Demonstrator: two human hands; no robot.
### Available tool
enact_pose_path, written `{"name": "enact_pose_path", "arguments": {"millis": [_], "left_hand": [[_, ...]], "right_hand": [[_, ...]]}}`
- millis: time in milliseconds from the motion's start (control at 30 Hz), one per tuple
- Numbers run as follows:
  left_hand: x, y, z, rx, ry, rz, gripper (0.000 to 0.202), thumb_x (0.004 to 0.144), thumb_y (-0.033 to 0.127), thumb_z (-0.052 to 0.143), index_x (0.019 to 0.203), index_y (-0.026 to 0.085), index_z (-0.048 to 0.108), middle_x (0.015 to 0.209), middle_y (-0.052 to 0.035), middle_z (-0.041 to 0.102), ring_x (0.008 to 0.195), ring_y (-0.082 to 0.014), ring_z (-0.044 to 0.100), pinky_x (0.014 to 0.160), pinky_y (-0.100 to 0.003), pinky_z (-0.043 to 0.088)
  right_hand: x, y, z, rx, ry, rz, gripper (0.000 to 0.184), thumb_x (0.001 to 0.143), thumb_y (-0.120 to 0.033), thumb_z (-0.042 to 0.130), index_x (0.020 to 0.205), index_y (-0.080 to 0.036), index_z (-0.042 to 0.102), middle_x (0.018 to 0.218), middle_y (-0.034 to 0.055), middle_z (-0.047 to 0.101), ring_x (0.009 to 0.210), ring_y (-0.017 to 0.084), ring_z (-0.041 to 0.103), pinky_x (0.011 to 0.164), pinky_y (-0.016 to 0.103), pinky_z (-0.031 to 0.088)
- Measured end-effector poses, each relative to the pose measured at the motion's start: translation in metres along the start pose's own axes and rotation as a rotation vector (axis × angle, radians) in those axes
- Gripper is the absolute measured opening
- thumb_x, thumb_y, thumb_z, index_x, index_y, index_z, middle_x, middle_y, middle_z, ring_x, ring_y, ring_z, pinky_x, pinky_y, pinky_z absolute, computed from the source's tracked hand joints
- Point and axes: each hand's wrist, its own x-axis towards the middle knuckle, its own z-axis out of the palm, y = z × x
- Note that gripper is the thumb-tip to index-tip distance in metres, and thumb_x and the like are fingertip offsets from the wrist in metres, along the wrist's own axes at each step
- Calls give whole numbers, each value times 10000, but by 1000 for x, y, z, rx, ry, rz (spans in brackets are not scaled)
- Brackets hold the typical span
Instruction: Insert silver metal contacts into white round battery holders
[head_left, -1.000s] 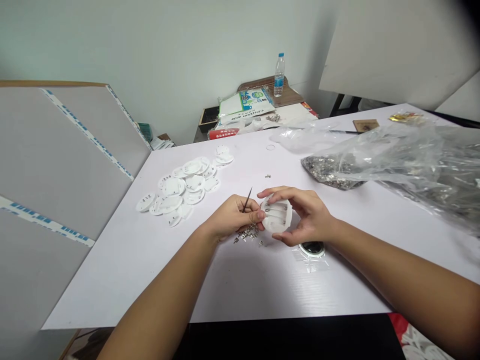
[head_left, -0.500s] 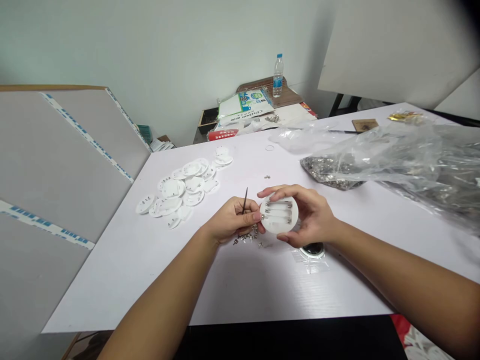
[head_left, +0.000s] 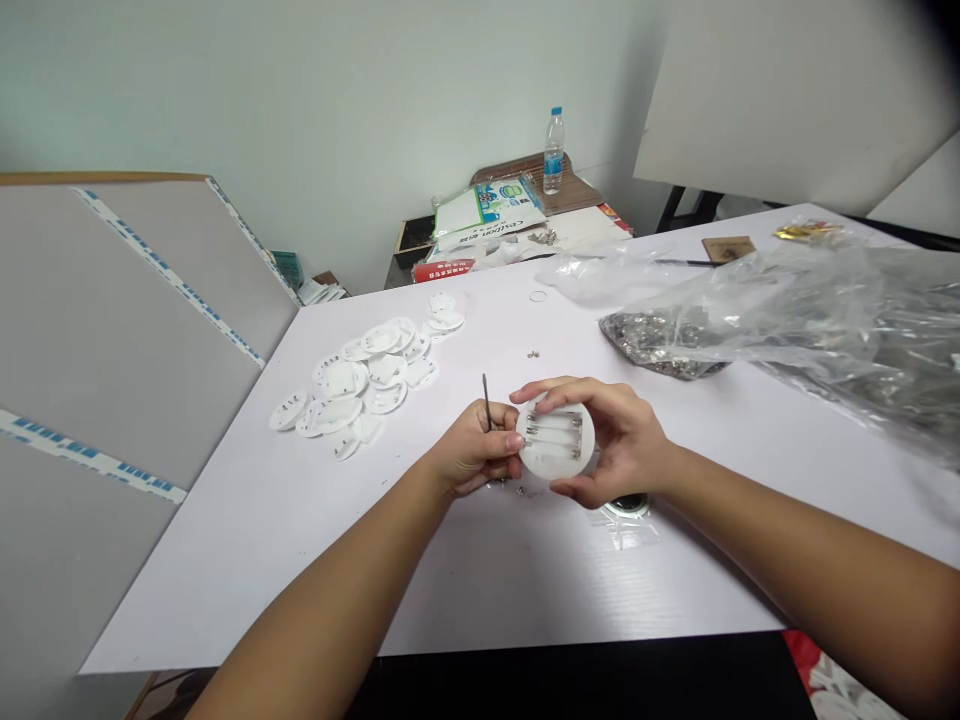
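Fitting contacts, it seems: right hand [head_left: 619, 445] has its grip closed round the white disc [head_left: 556, 445]; left hand [head_left: 474, 458], at its 9 o'clock, pinches a thin pin [head_left: 486, 398]; steadiness needed

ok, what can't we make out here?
Head view:
- Small metal clips: under left hand.
- Thin dark pick: lower end inside that hand.
- Black disc in clear wrap: covered by right hand.
- Round white plastic battery holder: contacts too small.
- Clear plastic bag: cut by right edge.
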Motion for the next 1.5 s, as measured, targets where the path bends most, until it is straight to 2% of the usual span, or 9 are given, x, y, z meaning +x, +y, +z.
{"name": "enact_pose_path", "arguments": {"millis": [333,667,833,933,1000,1067,1133,1267,1500], "left_hand": [[5,-9,10,-44,-49,132,503,642,515,802,542,161,459,401,27,434,385,-78,403,432,-244,321],[6,-12,11,-39,-38,153,521,669,496,794,626,180,383,427,69,377,384,-51,322,430,-225,260],[6,-6,8,42,33,150,445,723,426,785,700,173,420,492,68,414,411,-46,325,424,-211,234],[1,7,8,176,88,118,351,843,445,678,782,163,479,582,45,491,414,-31,283,423,-209,211],[-6,18,8,336,156,170,325,930,496,538,923,171,520,711,24,531,444,-32,276,440,-216,231],[-12,28,6,581,241,193,335,992,501,391,1071,198,509,838,-7,569,537,-61,374,519,-226,324],[-16,35,4,810,293,184,282,1015,445,346,1063,211,495,868,-8,571,632,-89,445,606,-245,377],[-14,36,-7,1215,165,230,170,973,279,467,953,209,620,908,-13,601,811,-128,537,743,-278,418],[-8,26,-16,1392,111,321,219,943,215,519,1050,252,707,856,4,626,762,-112,555,712,-266,423]], "right_hand": [[-1,-2,3,-16,-7,-22,662,607,-265,849,1199,-178,566,1179,164,663,1099,293,653,933,431,544],[-2,-2,1,-145,-55,-27,683,620,-279,847,1231,-191,555,1214,151,653,1104,282,654,939,415,557],[-2,2,-7,-196,-92,-27,695,630,-251,839,1258,-174,552,1197,143,663,1116,275,650,945,398,561],[-2,9,-14,-218,-69,5,707,631,-245,830,1275,-181,545,1214,133,660,1133,273,644,971,402,548],[-3,13,-19,-266,-81,28,689,647,-247,809,1279,-181,542,1224,126,657,1131,257,646,972,383,546],[-3,17,-24,-333,-125,48,661,671,-255,782,1282,-183,541,1225,117,660,1118,235,652,965,360,545],[-4,21,-26,-378,-185,72,636,692,-263,761,1284,-186,540,1222,108,663,1104,224,656,958,351,541],[-8,27,-29,-397,-303,198,617,714,-313,758,1281,-208,540,1213,84,663,1070,224,658,928,347,540],[-12,32,-25,-336,-399,405,582,710,-360,776,1242,-246,571,1086,36,692,771,152,654,593,246,505]]}}
